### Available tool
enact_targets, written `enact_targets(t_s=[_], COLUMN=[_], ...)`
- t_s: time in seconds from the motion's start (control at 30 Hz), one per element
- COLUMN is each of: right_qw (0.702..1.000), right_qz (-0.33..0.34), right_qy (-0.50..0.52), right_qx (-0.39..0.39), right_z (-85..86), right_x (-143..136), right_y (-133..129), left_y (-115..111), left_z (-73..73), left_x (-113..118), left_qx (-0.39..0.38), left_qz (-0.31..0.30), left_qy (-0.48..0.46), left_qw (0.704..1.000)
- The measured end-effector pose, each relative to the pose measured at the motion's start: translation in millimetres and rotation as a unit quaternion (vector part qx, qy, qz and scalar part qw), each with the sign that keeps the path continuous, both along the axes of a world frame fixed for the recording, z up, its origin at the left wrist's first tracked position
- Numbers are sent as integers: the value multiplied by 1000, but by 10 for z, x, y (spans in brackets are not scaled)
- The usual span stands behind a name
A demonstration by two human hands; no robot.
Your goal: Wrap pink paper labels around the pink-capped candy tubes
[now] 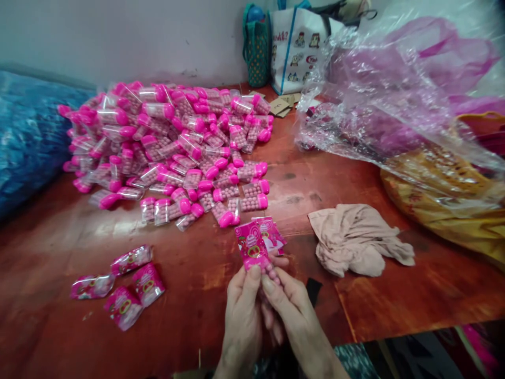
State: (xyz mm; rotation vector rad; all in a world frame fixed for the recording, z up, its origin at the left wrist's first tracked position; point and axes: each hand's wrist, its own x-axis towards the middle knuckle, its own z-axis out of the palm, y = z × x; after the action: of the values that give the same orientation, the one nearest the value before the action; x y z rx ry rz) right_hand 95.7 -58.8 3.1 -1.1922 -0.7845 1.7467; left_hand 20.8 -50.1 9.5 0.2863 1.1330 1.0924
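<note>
Near the front of the table, my left hand [241, 316] pinches the lower end of a pink printed wrapper [249, 239] with its thumb. My right hand [300, 310] closes on a small clear bottle of pink candy balls [272, 272] at the wrapper's lower right. The wrapper overlaps the bottle; how far is hidden by my thumbs. Just behind it shows another flat pink wrapper [272, 234]; I cannot tell whether it is held or lies on the table. To the left lie several wrapped candy bottles [148, 285]. Beyond my hands rises a large pile of unwrapped pink-capped bottles [189, 142].
A crumpled beige cloth [357, 239] lies right of my hands. Clear plastic film [355, 105] and a yellow bag [445, 205] fill the right side. A blue bag [31, 142] bulges at left. At the back stand a white tote [294, 52] and a green woven bag [257, 52].
</note>
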Motion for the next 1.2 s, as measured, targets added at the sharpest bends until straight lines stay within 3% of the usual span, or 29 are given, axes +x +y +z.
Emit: enact_targets(t_s=[0.2, 0.43, 0.6, 0.87, 0.97, 1.2], right_qw=[999, 984, 971, 991, 997, 1000], right_qz=[-19, -14, -14, -87, -76, 8], right_qy=[30, 172, 232, 95, 31, 2], right_qx=[-6, -34, -56, -19, 4, -3], right_z=[5, -101, -127, -112, -115, -167], right_x=[-36, -82, -137, -150, -112, -103], right_y=[-7, 28, 26, -11, 6, 28], left_y=[-67, 67, 56, -28, -10, 115], left_z=[-24, -22, -41, -114, -133, -117], left_x=[10, -94, -106, -86, -85, -152], left_qx=[0, -22, -36, 24, 39, 36], left_qz=[-13, 26, 6, -18, 2, 76], left_qy=[-2, -26, -21, 16, 13, -21], left_qw=[1000, 999, 999, 999, 999, 996])
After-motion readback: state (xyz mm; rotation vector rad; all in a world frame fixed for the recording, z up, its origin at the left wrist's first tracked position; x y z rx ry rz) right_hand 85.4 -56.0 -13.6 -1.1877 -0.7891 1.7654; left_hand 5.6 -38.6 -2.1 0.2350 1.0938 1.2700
